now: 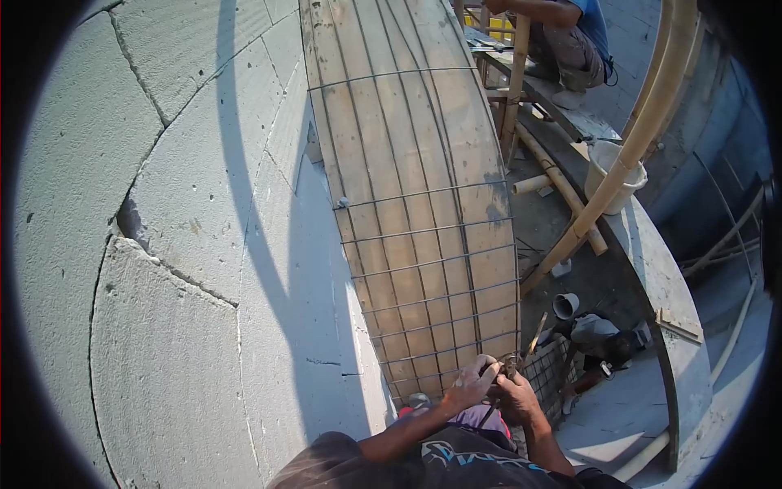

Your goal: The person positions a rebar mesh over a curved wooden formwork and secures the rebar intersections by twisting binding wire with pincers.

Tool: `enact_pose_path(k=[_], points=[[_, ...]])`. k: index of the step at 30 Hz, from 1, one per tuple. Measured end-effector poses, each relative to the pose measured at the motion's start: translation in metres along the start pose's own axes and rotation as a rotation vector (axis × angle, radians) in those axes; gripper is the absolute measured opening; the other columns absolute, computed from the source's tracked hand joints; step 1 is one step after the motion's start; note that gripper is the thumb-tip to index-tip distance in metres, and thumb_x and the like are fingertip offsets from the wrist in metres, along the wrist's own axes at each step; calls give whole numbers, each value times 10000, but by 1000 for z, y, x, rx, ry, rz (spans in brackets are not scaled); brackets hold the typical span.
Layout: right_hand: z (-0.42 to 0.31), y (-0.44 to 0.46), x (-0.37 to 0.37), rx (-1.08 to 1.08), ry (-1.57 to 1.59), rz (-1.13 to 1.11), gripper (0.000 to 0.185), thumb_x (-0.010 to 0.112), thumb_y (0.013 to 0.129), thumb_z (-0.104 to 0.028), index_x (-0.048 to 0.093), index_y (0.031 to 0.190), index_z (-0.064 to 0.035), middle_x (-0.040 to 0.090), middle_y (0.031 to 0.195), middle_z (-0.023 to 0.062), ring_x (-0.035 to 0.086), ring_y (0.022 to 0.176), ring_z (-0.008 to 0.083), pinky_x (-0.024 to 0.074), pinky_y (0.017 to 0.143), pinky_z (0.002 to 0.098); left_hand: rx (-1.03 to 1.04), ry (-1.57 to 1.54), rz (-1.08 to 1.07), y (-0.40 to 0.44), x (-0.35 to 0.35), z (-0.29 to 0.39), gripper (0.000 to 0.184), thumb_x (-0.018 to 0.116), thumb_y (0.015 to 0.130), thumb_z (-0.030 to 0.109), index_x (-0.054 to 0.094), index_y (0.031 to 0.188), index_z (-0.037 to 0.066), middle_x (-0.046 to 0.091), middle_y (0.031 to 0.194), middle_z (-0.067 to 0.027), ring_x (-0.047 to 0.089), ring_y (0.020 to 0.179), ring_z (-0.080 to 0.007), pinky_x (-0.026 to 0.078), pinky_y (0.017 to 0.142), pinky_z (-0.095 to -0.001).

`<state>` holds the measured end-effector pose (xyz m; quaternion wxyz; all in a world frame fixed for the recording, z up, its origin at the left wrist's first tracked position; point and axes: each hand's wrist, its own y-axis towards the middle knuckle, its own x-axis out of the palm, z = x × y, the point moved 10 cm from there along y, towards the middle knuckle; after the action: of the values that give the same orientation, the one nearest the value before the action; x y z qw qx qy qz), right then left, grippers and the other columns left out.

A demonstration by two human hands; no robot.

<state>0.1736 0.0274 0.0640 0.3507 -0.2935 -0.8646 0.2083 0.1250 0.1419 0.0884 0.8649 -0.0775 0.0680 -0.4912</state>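
Observation:
My left hand (pixel 472 385) and my right hand (pixel 517 397) are close together in front of my body, at the near end of a curved plywood panel (pixel 415 155). My right fingers are closed around a small dark metal tool (pixel 510 365), whose exact kind I cannot make out. My left thumb and fingers are pinched beside it; what they hold is hidden. Thin steel bars (pixel 436 262) cross the panel in a grid, several running lengthwise and several across. The near bars lie just beyond my fingertips.
A wall of pale blocks (pixel 171 342) rises on the left. To the right are bamboo poles (pixel 623 163), a white bucket (pixel 615 175) and a curved ledge (pixel 652 261). One person (pixel 570 49) squats at the top right; another person (pixel 599 338) is lower down at right, near a small pail (pixel 565 306).

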Motion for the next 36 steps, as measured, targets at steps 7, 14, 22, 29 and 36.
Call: enact_pose_path(k=[7,14,22,29,36], points=[[12,2,4,-6,162,5,408,618,987,-382,563,1266,-90,648,1172,87,641,1082,270,566,824,536,278,212,-75,-3,5,32,242,586,962,211,627,1107,21,649,1003,-153,655,969,-282,527,852,-391],[5,-3,-5,-149,486,69,372,471,1016,-533,631,1135,-219,668,1094,11,624,1054,265,518,819,556,318,119,-17,2,-6,57,197,621,966,149,598,1124,33,654,903,-112,665,836,-205,553,756,-346],[-59,-19,-53,-430,208,259,203,636,991,-294,611,951,-97,617,763,31,623,703,195,549,715,405,94,-79,131,30,-35,44,197,552,1015,164,570,1100,-13,683,877,-71,628,779,-115,533,727,-283],[-96,-10,-8,-510,-835,218,175,731,862,-124,634,977,-33,625,831,-22,572,760,74,479,696,251,115,-175,116,31,-13,71,244,485,1046,210,527,1167,2,705,1002,-115,656,900,-143,528,829,-284],[-81,9,16,-480,-653,12,212,722,878,-148,606,1031,-59,622,863,-4,563,771,81,473,683,248,-83,-822,10,37,22,10,250,470,1067,256,486,1219,58,674,1134,-138,663,1028,-184,543,880,-323]])
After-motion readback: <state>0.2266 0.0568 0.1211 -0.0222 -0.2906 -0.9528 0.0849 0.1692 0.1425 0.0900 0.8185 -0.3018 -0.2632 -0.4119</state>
